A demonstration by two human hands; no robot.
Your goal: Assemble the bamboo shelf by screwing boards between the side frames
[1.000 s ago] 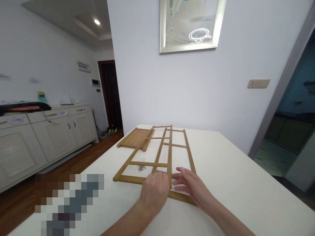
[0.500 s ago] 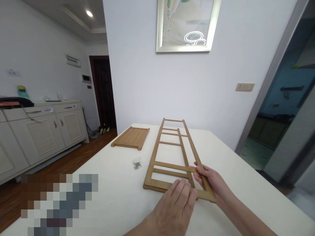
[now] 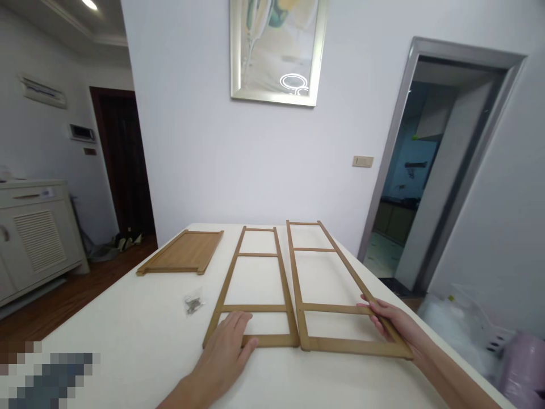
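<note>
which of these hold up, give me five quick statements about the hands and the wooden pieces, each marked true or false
1. The left hand is over the near end of the left wooden frame. True.
2. The right hand holds the right wooden frame. True.
3. The left wooden frame lies on top of the right wooden frame. False: they are side by side.
4. The small clear bag lies left of both frames. True.
5. The solid wooden panel stands upright. False: it lies flat.
</note>
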